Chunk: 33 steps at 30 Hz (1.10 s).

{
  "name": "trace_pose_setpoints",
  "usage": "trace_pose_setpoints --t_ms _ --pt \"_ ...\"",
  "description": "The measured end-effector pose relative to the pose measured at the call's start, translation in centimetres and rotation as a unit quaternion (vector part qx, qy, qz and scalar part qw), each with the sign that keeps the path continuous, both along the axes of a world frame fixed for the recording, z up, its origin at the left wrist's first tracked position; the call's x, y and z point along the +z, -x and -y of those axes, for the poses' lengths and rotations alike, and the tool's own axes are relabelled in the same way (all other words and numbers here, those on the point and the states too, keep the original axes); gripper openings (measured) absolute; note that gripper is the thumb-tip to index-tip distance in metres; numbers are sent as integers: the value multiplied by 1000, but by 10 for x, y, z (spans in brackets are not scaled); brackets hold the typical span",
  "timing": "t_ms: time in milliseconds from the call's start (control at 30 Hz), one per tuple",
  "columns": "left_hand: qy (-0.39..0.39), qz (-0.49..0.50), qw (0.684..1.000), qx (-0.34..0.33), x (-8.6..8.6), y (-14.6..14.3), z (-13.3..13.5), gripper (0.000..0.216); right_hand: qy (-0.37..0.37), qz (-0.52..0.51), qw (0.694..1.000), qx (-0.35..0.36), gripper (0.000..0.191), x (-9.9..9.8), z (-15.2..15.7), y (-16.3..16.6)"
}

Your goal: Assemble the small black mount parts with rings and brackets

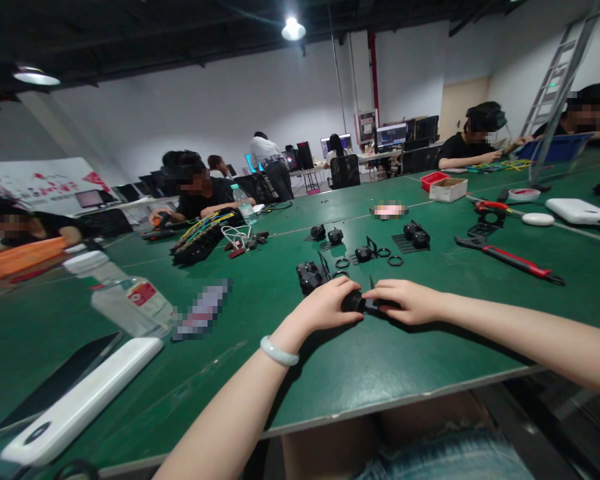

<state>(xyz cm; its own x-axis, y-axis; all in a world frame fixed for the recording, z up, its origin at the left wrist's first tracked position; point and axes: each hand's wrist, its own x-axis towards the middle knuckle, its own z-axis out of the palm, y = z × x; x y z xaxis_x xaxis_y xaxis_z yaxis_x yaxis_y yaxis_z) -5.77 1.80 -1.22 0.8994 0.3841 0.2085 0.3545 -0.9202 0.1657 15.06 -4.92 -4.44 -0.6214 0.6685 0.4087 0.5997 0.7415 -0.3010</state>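
My left hand, a pale bracelet on its wrist, is closed around a black round plastic part at the table's near side. Just right of it, my right hand has its fingers bent over a thin black piece that sticks up past the fingertips; most of it is hidden. The two hands nearly meet. Behind my left hand sits a black knobbed part. Farther back lie several similar black parts with slatted plates, and loose black rings.
Red-handled pliers lie to the right, near a white box-shaped device. A clear bottle, a phone and a long white power-bank-like device are left. Cable bundles lie farther back. Several people sit around the green table.
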Motion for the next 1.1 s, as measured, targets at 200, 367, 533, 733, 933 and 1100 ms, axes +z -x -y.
trace_pose_setpoints --t_ms 200,367,533,733,933,1100 --pt "-7 -9 1000 2 -1 0 0 42 -2 -4 1000 2 39 0 0 0" --pt "-12 -13 1000 6 1 0 0 40 -2 -6 1000 2 40 1 1 0" --pt "-20 -13 1000 18 4 0 1 39 -9 -7 1000 -26 43 -1 0 -1" --pt "-20 5 999 24 5 0 3 41 -12 -23 998 -57 48 -2 -2 -4" --pt "-11 26 999 17 5 -1 4 41 -16 -27 997 -67 48 -2 -3 -5" --pt "-21 36 999 23 5 -1 5 41 -14 -29 997 -70 49 -2 -3 -5"
